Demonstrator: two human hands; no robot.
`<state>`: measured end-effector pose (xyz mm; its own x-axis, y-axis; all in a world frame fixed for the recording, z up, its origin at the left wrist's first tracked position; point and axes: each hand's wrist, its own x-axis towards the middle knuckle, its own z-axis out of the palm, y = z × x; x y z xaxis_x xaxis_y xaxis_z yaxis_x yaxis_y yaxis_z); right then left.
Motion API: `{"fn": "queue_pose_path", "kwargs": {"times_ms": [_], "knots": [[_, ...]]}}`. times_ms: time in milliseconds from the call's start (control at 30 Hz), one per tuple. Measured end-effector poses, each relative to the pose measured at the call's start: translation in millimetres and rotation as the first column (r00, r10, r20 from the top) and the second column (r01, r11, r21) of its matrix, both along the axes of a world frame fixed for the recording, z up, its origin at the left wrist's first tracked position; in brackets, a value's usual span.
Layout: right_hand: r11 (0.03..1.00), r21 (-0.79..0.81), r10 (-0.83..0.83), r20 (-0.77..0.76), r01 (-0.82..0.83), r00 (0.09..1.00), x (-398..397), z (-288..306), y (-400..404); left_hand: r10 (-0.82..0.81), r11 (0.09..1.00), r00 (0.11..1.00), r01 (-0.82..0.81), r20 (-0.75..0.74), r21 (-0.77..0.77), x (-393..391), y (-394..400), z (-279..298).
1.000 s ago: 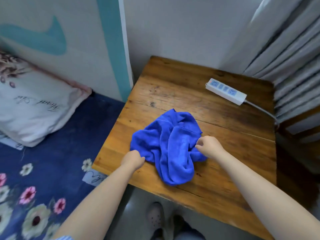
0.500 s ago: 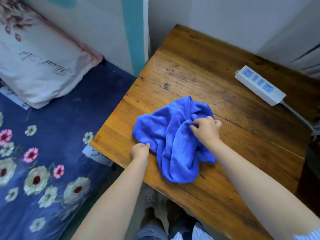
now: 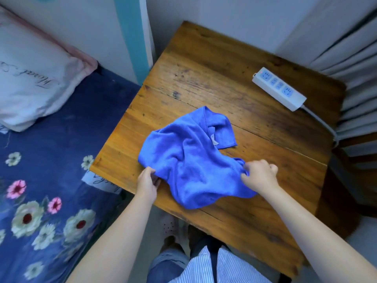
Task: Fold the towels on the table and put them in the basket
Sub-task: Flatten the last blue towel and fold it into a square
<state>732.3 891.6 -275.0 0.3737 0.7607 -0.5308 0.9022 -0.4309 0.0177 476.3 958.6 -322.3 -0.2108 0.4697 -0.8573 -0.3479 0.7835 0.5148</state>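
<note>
Wooden table (image 3: 234, 78), crumpled blue towel (image 3: 189, 158) between hands, left grip (image 3: 146, 180) and right grip (image 3: 259, 175) each pinching an edge

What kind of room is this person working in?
Most likely a bedroom: a bed with a floral blue sheet and a white pillow stands beside the small wooden table, with grey curtains behind.

Person, head view: left hand (image 3: 147, 181) and right hand (image 3: 260, 175) are showing bare, forearms uncovered. The person is wearing a white shirt with fine blue stripes (image 3: 216, 266), blue denim trousers (image 3: 167, 266) and pale perforated clog-type shoes (image 3: 170, 226).
</note>
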Motion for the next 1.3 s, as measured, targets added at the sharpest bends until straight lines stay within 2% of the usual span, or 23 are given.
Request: {"fn": "queue_pose_path", "kwargs": {"times_ms": [67,100,200,300,400,500,567,633,700,733,767,800,833,867,900,933,1000,1033,1067,1100,1133,1167,1300], "knots": [[0.984,0.168,-0.046,-0.051,0.054,0.998,-7.0,0.2,22.9,0.038,0.999,0.994,-0.039,0.105,0.001,-0.7,0.1,4.3],[0.980,0.182,-0.067,-0.091,0.083,0.994,-10.9,-2.3,36.1,0.047,0.999,0.990,-0.048,0.135,0.004,-0.9,0.9,7.2],[0.991,0.045,-0.121,-0.132,0.128,0.984,-17.8,-12.2,57.3,0.029,1.000,0.989,-0.029,0.145,-0.006,-2.7,-1.6,7.6],[0.995,-0.031,-0.099,-0.086,0.097,0.991,-19.2,-20.8,58.9,-0.006,1.000,0.996,0.007,0.093,-0.010,-6.4,-4.9,8.8],[0.998,-0.052,-0.047,-0.063,0.044,0.997,-26.3,-26.0,52.7,0.000,1.000,1.000,0.000,-0.010,-0.020,-10.4,-9.1,7.9],[0.994,0.078,-0.075,-0.095,0.082,0.993,-27.9,-24.3,48.5,-0.092,0.994,0.976,0.100,-0.198,0.033,-13.6,-10.8,8.1],[0.963,0.196,-0.162,-0.134,0.186,0.978,-17.8,-13.6,48.6,-0.226,0.959,0.892,0.275,-0.391,0.073,-15.0,-7.5,13.0],[0.896,0.286,-0.296,-0.187,0.340,0.937,-1.6,4.4,50.4,-0.288,0.898,0.787,0.420,-0.546,0.133,-14.1,1.6,23.6],[0.806,0.340,-0.430,-0.226,0.484,0.874,17.0,20.1,49.7,-0.332,0.776,0.725,0.573,-0.603,0.263,-4.8,13.7,33.4],[0.772,0.341,-0.484,-0.232,0.536,0.844,25.2,24.7,48.0,-0.401,0.671,0.681,0.674,-0.613,0.310,2.0,18.2,36.8],[0.758,0.317,-0.525,-0.222,0.570,0.822,31.7,27.0,45.3,-0.523,0.520,0.575,0.800,-0.630,0.299,9.8,21.8,38.0],[0.765,0.267,-0.553,-0.192,0.586,0.811,35.6,27.2,40.5,-0.681,0.310,0.369,0.928,-0.632,0.207,17.5,22.4,35.5],[0.782,0.205,-0.570,-0.150,0.589,0.808,39.2,25.4,32.8,-0.786,0.077,0.115,0.993,-0.608,0.089,26.2,18.6,30.8],[0.796,0.145,-0.578,-0.109,0.588,0.809,39.8,21.1,25.6,-0.817,-0.069,-0.070,0.997,-0.573,-0.024,32.0,12.9,26.1],[0.802,0.099,-0.585,-0.076,0.590,0.808,41.0,16.7,17.2,-0.822,-0.097,-0.112,0.994,-0.559,-0.056,38.8,5.1,20.1],[0.806,0.067,-0.585,-0.060,0.588,0.808,39.4,12.4,11.3,-0.809,0.023,0.011,1.000,-0.588,-0.013,42.0,-4.1,17.2],[0.818,0.048,-0.572,-0.046,0.573,0.819,38.0,5.4,3.1,-0.688,0.400,0.347,0.914,-0.637,0.066,47.9,-17.7,15.9],[0.829,0.046,-0.556,-0.043,0.558,0.830,36.9,2.6,1.8,-0.591,0.586,0.503,0.805,-0.631,0.093,48.5,-20.4,15.2],[0.839,0.044,-0.540,-0.041,0.542,0.841,36.4,0.1,0.7,-0.492,0.728,0.627,0.677,-0.604,0.109,49.8,-21.3,16.0],[0.851,0.050,-0.521,-0.044,0.523,0.852,35.9,-1.1,1.1,-0.404,0.830,0.721,0.547,-0.563,0.105,50.7,-20.0,18.9],[0.862,0.062,-0.501,-0.053,0.504,0.864,35.1,-2.1,2.9,-0.333,0.891,0.787,0.443,-0.520,0.100,48.8,-17.0,17.4],[0.869,0.076,-0.484,-0.065,0.488,0.873,35.8,-2.5,4.8,-0.320,0.906,0.811,0.413,-0.490,0.091,48.3,-13.4,15.6],[0.877,0.077,-0.463,-0.120,0.474,0.878,39.1,-7.3,14.1,-0.414,0.870,0.836,0.480,-0.361,0.112,46.6,-0.7,9.9]]}}
